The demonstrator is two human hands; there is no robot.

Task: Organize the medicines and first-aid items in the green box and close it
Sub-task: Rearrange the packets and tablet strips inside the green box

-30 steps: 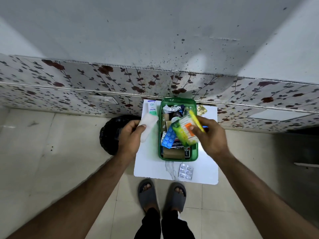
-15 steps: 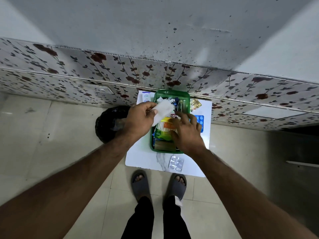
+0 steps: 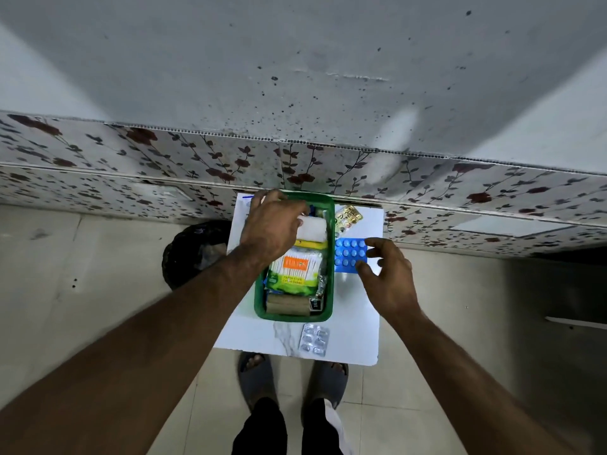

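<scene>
Small white table [image 3: 358,326] against a floral wall holds the green box [image 3: 261,298]. Left hand [image 3: 271,226] presses a white gauze roll [image 3: 313,228] into its far end. Right hand [image 3: 389,274], fingers spread and empty, hovers touching-close at the blue blister strip [image 3: 348,254] lying just right of the box, long axis front-to-back.

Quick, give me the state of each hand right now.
Left hand: closed on the white gauze roll, over the green box.
Right hand: open, empty, fingers at the blue blister pack.
</scene>
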